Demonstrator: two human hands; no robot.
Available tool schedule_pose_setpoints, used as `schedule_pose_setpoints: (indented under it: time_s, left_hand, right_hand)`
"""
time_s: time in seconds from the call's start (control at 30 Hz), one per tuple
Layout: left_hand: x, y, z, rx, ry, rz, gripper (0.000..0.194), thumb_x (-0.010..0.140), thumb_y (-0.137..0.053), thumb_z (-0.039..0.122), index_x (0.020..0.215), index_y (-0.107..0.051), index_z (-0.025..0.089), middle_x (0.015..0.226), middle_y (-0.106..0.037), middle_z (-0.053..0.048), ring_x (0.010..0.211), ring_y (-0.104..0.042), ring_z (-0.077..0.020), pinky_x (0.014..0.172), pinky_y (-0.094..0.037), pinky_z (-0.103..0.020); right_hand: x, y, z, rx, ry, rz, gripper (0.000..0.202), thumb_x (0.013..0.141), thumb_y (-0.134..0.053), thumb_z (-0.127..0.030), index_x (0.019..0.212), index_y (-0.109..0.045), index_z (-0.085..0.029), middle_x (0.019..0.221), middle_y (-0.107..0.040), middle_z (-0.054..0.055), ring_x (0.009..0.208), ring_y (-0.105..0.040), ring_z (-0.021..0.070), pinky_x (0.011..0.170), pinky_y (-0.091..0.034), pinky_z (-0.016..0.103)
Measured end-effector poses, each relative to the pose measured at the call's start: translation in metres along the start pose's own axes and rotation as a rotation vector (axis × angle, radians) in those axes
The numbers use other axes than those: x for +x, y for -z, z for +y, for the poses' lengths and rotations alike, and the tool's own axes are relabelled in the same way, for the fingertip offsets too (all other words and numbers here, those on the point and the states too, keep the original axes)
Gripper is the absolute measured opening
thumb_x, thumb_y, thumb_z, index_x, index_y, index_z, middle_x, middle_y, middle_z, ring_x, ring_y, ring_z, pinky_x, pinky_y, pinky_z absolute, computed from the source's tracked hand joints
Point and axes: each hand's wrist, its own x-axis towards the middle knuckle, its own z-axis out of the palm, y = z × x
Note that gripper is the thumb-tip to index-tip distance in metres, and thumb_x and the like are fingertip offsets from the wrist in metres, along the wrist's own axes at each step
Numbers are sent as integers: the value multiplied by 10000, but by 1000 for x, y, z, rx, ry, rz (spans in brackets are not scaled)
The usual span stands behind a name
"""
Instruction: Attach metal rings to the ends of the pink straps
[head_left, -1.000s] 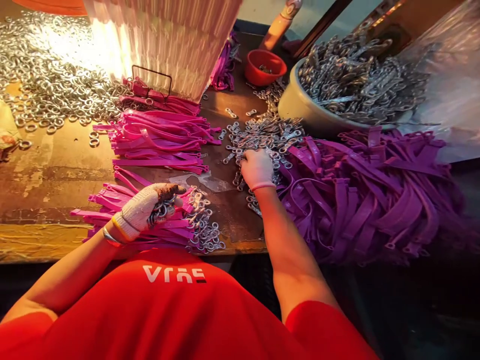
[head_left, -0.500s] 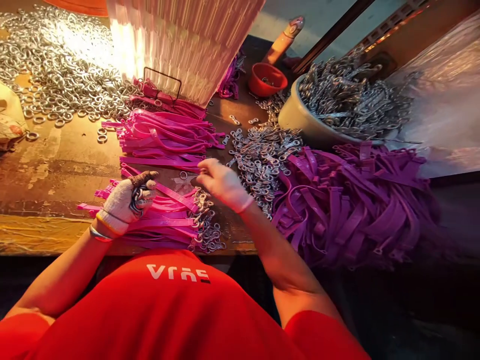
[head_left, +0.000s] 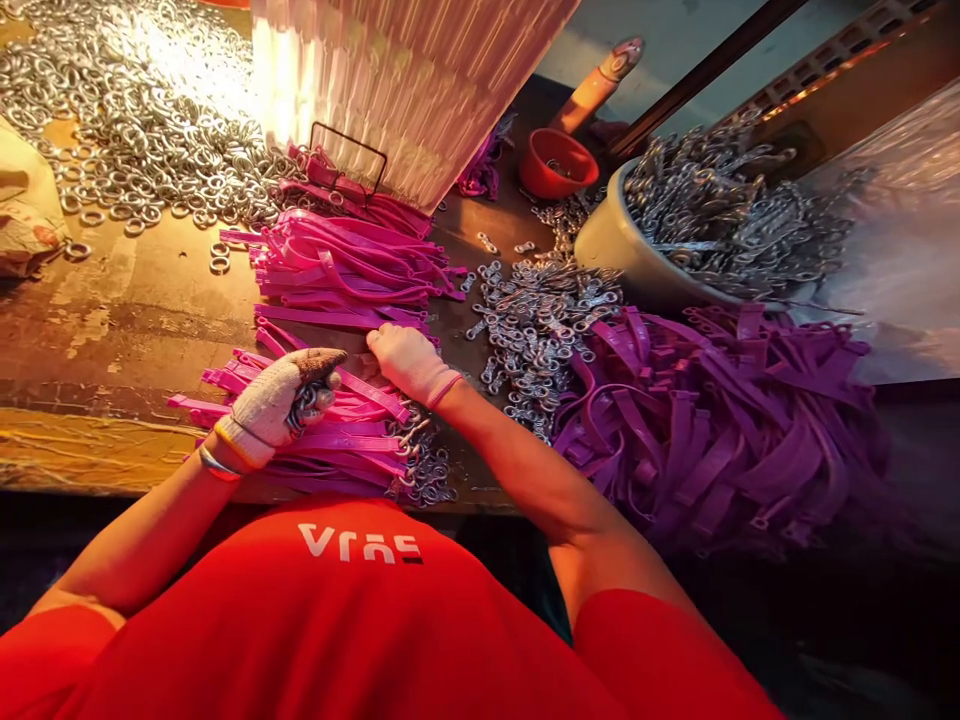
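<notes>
My left hand (head_left: pixel 277 405), in a white glove with a dark thumb, is curled around several metal rings (head_left: pixel 306 405). It hovers over the near bundle of pink straps (head_left: pixel 337 462), whose right ends carry metal links and rings (head_left: pixel 424 460). My right hand (head_left: pixel 409 362), gloved too, is closed and low at the front edge of the farther bundle of pink straps (head_left: pixel 352 262). Its fingertips point left and down; whatever they pinch is hidden beneath them.
Loose metal rings (head_left: pixel 150 130) cover the back left by a ribbed clear sheet (head_left: pixel 405 80). To the right lie small metal links (head_left: pixel 536 310), a purple strap heap (head_left: pixel 712 430), a tub of metal pieces (head_left: pixel 626 235) and a red cup (head_left: pixel 556 165). A paper bag (head_left: pixel 30 215) stands left.
My right hand has moved left along the front of the far strap bundle, over where a loose ring lay. My left hand, still holding rings, has come slightly right. The whole view has shifted a little.
</notes>
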Motion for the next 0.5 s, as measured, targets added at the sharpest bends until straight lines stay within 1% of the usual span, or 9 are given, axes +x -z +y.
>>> schedule_pose_setpoints:
  time_s: [0.07,0.1,0.17,0.2,0.23,0.27,0.37,0.43,0.5]
  left_hand:
    - [2,0,-5,56,-51,13,254,776,-741,196,1018,-691,136,738,-684,-28,426,-495,-61,352,-325,-148]
    - [2,-1,-7,90,-76,13,277,767,-756,209,1027,-695,136,769,-703,-40,431,-497,-59,361,-328,-152]
    - [4,-4,-11,166,-112,-5,292,760,-787,253,1014,-709,132,792,-712,-52,440,-493,-53,377,-319,-158]
    - [4,-6,-13,203,-128,-19,290,762,-799,283,994,-716,129,766,-699,-46,439,-481,-50,384,-314,-161]
    - [4,-8,-15,237,-141,-36,288,768,-806,313,970,-721,127,716,-672,-32,434,-466,-49,389,-310,-164]
    - [4,-10,-17,261,-148,-48,286,775,-807,340,947,-721,127,661,-635,-15,427,-452,-51,391,-307,-169]
    - [1,-18,-21,270,-158,-78,292,791,-798,392,908,-704,141,539,-514,36,400,-402,-59,383,-281,-183]
    - [-3,-22,-24,258,-167,-92,306,775,-813,394,916,-691,151,547,-515,42,413,-418,-64,392,-291,-185]
    - [-7,-25,-27,268,-176,-97,326,764,-822,401,930,-681,158,571,-541,39,424,-433,-66,399,-300,-185]
  right_hand:
    - [-4,2,-2,112,-24,69,302,992,-416,-143,1163,-663,-109,1129,-704,179,994,-654,245,856,-483,351]
    - [-9,4,-5,254,-41,131,295,997,-428,-173,1177,-658,-132,1118,-717,138,978,-657,220,847,-497,333]
    - [-24,11,-15,675,-73,268,276,990,-482,-273,1175,-657,-169,1036,-734,62,869,-659,175,772,-522,299]
    - [-33,14,-22,896,-85,327,275,970,-526,-326,1157,-665,-180,974,-733,35,795,-647,158,721,-524,288]
    - [-43,18,-30,1073,-94,372,279,942,-574,-367,1130,-677,-189,919,-725,16,736,-628,145,682,-519,280]
    - [-52,21,-38,1176,-103,407,278,913,-613,-389,1103,-688,-200,890,-717,4,709,-614,136,667,-516,277]
    - [-71,24,-60,1250,-153,527,223,865,-658,-366,1027,-711,-223,941,-727,9,791,-634,146,757,-540,295]
    - [-76,20,-69,1246,-190,584,212,859,-656,-361,1012,-712,-226,1000,-737,24,880,-657,168,831,-550,315]
    - [-80,14,-73,1240,-217,612,229,866,-649,-376,1027,-705,-222,1025,-739,38,927,-667,185,863,-556,328]
